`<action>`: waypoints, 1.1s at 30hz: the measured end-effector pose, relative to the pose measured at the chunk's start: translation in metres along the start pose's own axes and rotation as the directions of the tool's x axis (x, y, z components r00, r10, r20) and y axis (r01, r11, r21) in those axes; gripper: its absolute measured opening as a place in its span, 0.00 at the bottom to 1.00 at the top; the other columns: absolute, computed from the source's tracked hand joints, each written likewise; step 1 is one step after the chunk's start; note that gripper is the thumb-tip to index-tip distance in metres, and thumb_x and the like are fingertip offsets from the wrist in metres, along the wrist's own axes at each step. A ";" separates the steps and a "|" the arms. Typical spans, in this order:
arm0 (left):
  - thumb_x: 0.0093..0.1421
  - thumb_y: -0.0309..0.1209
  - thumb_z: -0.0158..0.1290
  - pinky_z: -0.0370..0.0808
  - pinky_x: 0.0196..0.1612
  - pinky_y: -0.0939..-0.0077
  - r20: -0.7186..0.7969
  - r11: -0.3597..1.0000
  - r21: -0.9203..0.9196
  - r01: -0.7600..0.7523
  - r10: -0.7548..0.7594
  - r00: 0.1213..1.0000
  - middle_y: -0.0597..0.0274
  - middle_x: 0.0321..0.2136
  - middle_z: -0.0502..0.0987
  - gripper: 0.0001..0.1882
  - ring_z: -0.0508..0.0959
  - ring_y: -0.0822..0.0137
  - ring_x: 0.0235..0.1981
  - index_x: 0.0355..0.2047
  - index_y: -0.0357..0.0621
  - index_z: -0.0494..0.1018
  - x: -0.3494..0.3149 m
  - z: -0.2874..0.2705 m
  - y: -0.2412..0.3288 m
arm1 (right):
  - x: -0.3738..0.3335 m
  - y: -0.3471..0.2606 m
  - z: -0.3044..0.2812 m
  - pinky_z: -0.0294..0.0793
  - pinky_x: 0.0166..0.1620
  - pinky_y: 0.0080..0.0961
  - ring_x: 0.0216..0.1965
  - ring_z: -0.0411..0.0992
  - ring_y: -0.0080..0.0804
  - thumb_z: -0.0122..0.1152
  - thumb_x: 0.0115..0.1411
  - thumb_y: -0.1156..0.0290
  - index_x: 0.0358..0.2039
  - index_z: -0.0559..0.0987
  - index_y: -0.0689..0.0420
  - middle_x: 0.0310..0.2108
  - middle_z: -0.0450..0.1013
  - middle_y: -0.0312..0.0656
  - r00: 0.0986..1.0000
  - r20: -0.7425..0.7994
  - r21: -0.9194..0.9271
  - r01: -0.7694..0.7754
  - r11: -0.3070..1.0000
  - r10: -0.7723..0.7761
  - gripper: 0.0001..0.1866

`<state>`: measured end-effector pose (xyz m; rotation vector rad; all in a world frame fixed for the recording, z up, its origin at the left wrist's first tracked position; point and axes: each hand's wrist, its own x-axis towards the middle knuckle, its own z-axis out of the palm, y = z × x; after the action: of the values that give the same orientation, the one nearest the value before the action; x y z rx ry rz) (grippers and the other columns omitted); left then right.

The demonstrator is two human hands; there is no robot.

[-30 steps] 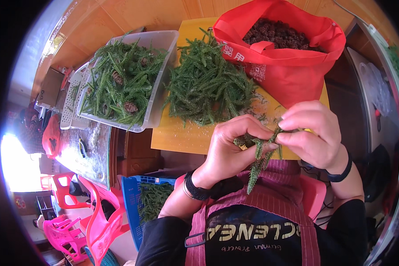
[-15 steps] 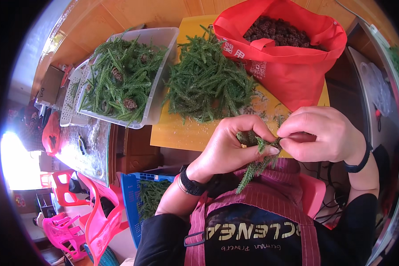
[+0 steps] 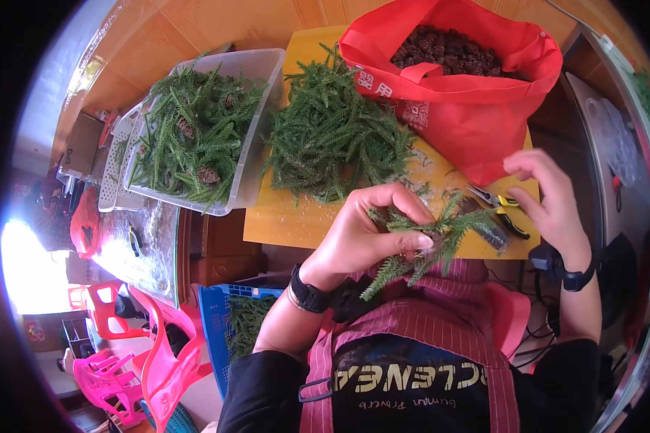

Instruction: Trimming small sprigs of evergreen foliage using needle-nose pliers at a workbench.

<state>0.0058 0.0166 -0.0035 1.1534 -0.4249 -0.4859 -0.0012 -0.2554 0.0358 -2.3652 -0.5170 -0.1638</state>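
Note:
Pinched between the thumb and fingers of my left hand [image 3: 372, 234] is a bunch of green artificial pine sprigs [image 3: 451, 227], its tips fanning out on both sides. My right hand [image 3: 552, 206] is apart from the bunch, fingers spread and nothing in them. Close to it, pliers [image 3: 513, 222] with yellow and black handles lie at the table's front right. A loose pile of pine sprigs [image 3: 336, 137] rests farther back on the yellow tabletop [image 3: 274, 220]. Behind my right hand stands a red bag [image 3: 484, 123] filled with brown pine cones [image 3: 448, 54].
Left of the pile, a clear plastic tub [image 3: 249, 169] holds sprigs with several cones. A blue basket [image 3: 213, 332] of greenery sits below the table's left side. Farther left are a glass-topped table [image 3: 155, 252] with another pair of pliers [image 3: 135, 240] and pink chairs [image 3: 170, 361].
My right hand has let go of the sprigs and moved right, opening its fingers. The pliers now show in the space it left. My left hand still grips the bunch, which now appears more spread.

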 end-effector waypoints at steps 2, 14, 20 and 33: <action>0.45 0.21 0.62 0.73 0.25 0.82 0.021 0.999 -0.051 0.012 -0.011 1.000 0.56 0.30 0.72 0.12 0.75 0.70 0.29 0.27 0.38 0.69 0.003 0.000 -0.001 | -0.031 0.045 0.004 0.67 0.44 0.29 0.40 0.68 0.44 0.61 0.44 0.78 0.35 0.70 0.59 0.37 0.68 0.44 0.982 0.112 -0.250 -0.120 0.961 0.152 0.15; 0.47 0.26 0.62 0.72 0.25 0.83 0.060 0.973 -0.214 0.087 -0.075 0.995 0.58 0.31 0.71 0.14 0.76 0.70 0.28 0.29 0.40 0.67 0.007 -0.004 -0.003 | -0.074 0.103 0.019 0.63 0.52 0.31 0.50 0.61 0.44 0.63 0.42 0.77 0.32 0.68 0.59 0.45 0.61 0.46 0.957 0.248 -0.244 -0.087 0.966 0.149 0.16; 0.47 0.26 0.62 0.72 0.24 0.84 0.099 0.961 -0.237 0.141 -0.121 0.988 0.58 0.30 0.71 0.14 0.75 0.72 0.26 0.30 0.39 0.67 0.005 -0.008 -0.003 | -0.070 0.094 0.015 0.65 0.43 0.31 0.42 0.63 0.44 0.55 0.43 0.79 0.28 0.67 0.61 0.38 0.61 0.48 0.958 0.249 -0.247 -0.079 0.966 0.142 0.10; 0.44 0.26 0.64 0.71 0.24 0.85 0.152 0.968 -0.182 0.175 -0.148 0.977 0.58 0.29 0.71 0.14 0.72 0.72 0.28 0.27 0.40 0.69 0.009 0.001 0.007 | -0.051 0.010 -0.051 0.68 0.37 0.26 0.35 0.72 0.38 0.53 0.53 0.45 0.27 0.72 0.67 0.36 0.71 0.51 0.988 0.156 0.095 0.009 0.995 -0.023 0.30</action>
<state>0.0142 0.0131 0.0039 0.9717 -0.3939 -0.7368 -0.0426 -0.3120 0.0551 -2.2938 -0.6054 0.0390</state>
